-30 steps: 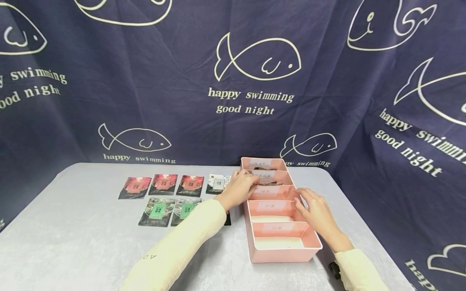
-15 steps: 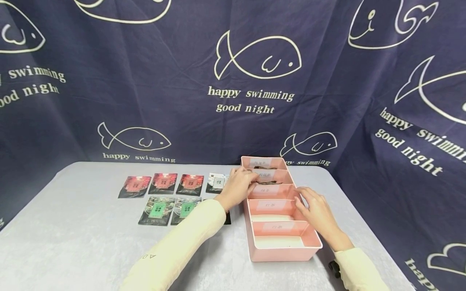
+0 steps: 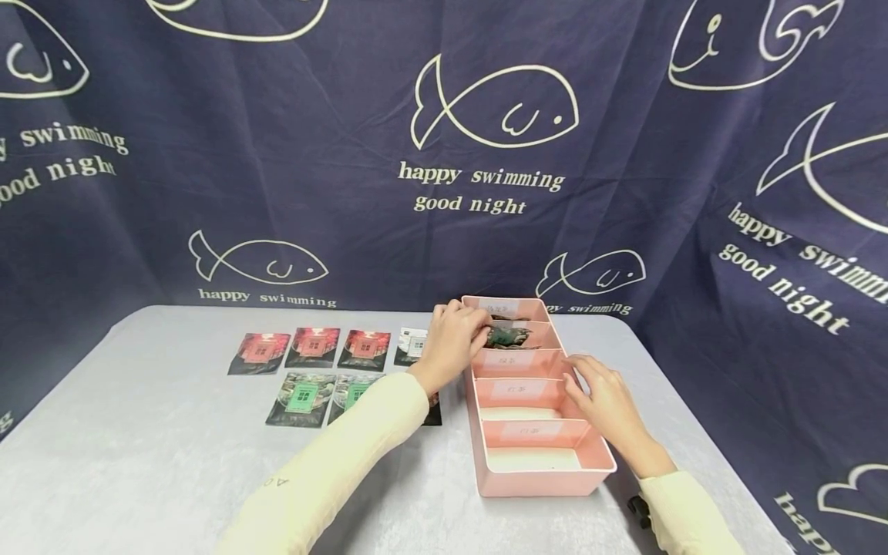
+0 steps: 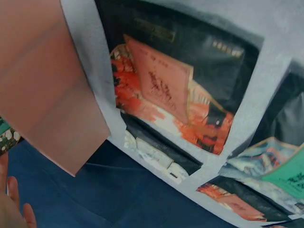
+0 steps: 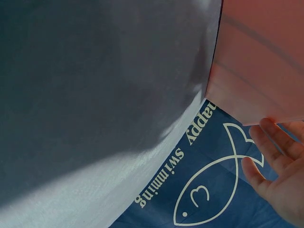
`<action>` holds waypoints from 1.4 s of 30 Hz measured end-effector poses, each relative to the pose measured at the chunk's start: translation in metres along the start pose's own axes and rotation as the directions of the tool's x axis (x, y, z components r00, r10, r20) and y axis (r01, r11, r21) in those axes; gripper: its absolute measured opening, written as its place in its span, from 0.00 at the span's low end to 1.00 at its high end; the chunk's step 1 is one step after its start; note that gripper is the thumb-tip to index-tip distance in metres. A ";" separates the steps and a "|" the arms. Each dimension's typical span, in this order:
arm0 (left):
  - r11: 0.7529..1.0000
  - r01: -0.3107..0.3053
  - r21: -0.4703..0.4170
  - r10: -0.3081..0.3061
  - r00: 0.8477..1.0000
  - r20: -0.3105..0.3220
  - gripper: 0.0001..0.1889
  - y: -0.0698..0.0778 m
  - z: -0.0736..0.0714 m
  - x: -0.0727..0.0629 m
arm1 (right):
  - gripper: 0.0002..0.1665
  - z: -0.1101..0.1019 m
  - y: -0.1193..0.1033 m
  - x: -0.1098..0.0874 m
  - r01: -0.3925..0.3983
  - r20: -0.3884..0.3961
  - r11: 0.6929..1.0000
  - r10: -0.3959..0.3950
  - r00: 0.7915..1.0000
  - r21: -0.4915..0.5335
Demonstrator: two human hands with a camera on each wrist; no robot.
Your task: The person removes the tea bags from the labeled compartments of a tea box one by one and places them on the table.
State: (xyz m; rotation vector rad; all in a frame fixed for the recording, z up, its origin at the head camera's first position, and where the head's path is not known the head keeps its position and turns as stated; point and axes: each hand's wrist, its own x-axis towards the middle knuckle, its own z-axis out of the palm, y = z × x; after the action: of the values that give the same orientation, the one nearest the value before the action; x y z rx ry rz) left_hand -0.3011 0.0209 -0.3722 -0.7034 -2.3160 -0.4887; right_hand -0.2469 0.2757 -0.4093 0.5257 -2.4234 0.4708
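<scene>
My left hand (image 3: pixel 454 339) is over the left rim of a pink divided box (image 3: pixel 530 486), at its second compartment from the back. Its fingers pinch a dark green tea sachet (image 3: pixel 509 336), which shows above that compartment's divider. In the left wrist view, the fingertips meet the sachet's green and patterned end (image 4: pixel 7 137) at the left edge. My right hand (image 3: pixel 610 401) rests on the box's right rim near the middle, fingers loosely bent and holding nothing. In the right wrist view, its fingertips touch the edge of the pink box (image 5: pixel 266 71).
Left of the box lie red sachets (image 3: pixel 314 348), a white sachet (image 3: pixel 409 347) and green sachets (image 3: pixel 301 399) in two rows on the grey table (image 3: pixel 139 462). My left sleeve covers part of the front row. A dark blue fish-print cloth (image 3: pixel 347 154) hangs behind.
My left hand has shifted slightly up and back, and the green sachet now shows higher in the second compartment. The right hand stays on the rim.
</scene>
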 end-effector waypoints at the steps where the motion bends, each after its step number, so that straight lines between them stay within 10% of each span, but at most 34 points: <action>1: 1.000 0.004 0.001 -0.004 1.000 -0.015 0.02 0.000 -0.001 0.001 | 0.14 0.000 0.000 0.000 0.001 -0.002 1.000 -0.001 1.000 0.000; 20: 0.989 0.043 -0.142 -0.055 0.995 -0.080 0.03 -0.005 -0.043 0.015 | 0.15 -0.001 0.000 0.000 0.004 -0.008 1.000 -0.004 1.000 0.004; 42: 0.985 0.105 -0.136 -0.107 0.994 -0.009 0.03 -0.053 -0.094 -0.040 | 0.15 -0.001 -0.001 0.000 0.014 -0.018 1.000 -0.013 1.000 0.018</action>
State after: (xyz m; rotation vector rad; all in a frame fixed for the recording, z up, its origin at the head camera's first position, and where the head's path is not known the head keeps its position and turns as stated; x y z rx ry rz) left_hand -0.2619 -0.0820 -0.3407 -0.6394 -2.3300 -0.7029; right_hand -0.2457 0.2758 -0.4084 0.5430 -2.3996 0.4895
